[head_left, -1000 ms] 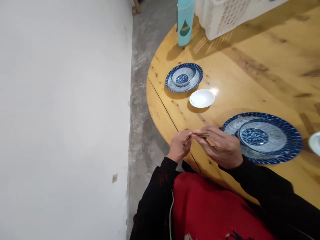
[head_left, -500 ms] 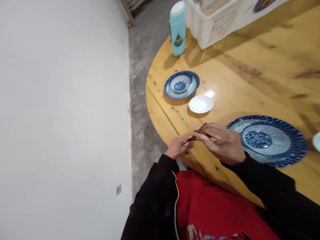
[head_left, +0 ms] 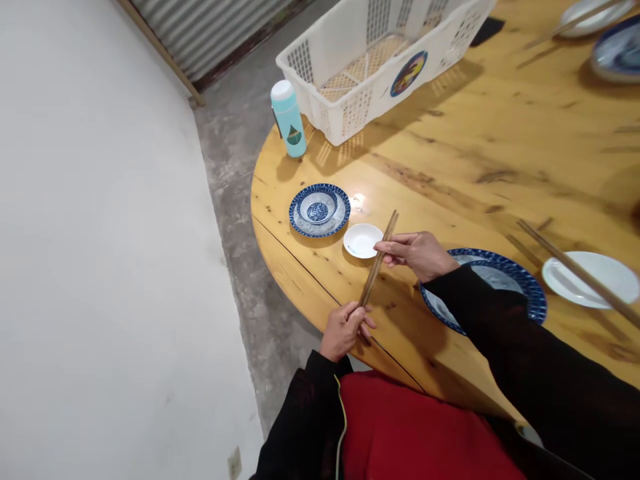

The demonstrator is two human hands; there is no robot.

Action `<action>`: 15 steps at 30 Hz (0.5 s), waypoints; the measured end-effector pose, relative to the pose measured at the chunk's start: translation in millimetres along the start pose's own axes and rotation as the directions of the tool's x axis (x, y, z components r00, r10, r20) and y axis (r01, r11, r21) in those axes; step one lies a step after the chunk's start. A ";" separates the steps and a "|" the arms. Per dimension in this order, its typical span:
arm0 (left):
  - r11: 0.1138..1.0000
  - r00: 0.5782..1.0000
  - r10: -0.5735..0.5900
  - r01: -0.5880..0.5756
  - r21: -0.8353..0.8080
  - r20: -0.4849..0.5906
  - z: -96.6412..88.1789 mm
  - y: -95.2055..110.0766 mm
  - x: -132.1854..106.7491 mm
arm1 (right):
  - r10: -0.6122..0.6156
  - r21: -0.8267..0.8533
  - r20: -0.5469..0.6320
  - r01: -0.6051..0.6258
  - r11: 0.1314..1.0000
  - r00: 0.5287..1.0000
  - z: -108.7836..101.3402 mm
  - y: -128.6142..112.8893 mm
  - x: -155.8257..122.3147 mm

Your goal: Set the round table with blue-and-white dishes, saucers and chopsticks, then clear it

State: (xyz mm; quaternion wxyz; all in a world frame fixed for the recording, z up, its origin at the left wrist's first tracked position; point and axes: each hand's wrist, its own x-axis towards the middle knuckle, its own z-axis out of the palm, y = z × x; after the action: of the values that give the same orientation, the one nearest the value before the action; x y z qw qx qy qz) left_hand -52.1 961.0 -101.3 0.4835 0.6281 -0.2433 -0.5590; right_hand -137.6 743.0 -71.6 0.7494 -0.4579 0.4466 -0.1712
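Note:
A pair of brown wooden chopsticks (head_left: 372,280) slants between my two hands above the table edge. My left hand (head_left: 345,328) is closed around their lower end. Higher up, the fingers of my right hand (head_left: 413,255) pinch them near the upper end. Just behind the chopsticks lies a small white dish (head_left: 362,241). Left of it, a small blue-patterned bowl (head_left: 317,208) rests on a blue-rimmed plate (head_left: 345,218). My right forearm partly covers a larger blue-rimmed plate (head_left: 536,293).
On the wooden table (head_left: 440,167) stand a light-blue bottle (head_left: 289,120) and a white plastic basket (head_left: 350,117). At the right, another pair of chopsticks (head_left: 575,268) lies across a white dish (head_left: 617,270). A white wall (head_left: 100,233) rises at the left.
My hands have moved apart along the chopsticks, the right one up and forward, so more of their length shows. The view has shifted, bringing more of the basket and right-hand dishes into sight.

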 end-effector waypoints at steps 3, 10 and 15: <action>0.999 1.000 -0.013 0.012 -0.047 -0.010 -4.8 0.7 8.3 | 0.016 0.012 -0.055 -0.016 1.000 0.998 1.7 1.5 21.5; 0.998 0.998 0.001 -0.005 -0.068 -0.065 -9.3 14.6 45.2 | -0.037 -0.123 -0.128 0.021 0.992 0.991 -1.6 -1.3 66.4; 0.996 0.995 -0.020 0.012 -0.085 -0.100 -11.4 14.4 57.7 | -0.088 -0.223 -0.212 0.040 0.974 0.973 -2.8 0.1 84.7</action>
State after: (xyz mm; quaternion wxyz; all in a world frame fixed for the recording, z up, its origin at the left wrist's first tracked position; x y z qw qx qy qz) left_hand -23.2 910.1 -116.6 0.5168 0.6363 -0.1897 -0.5404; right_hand -93.9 685.1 -115.6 0.6347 -0.5295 0.5280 -0.1951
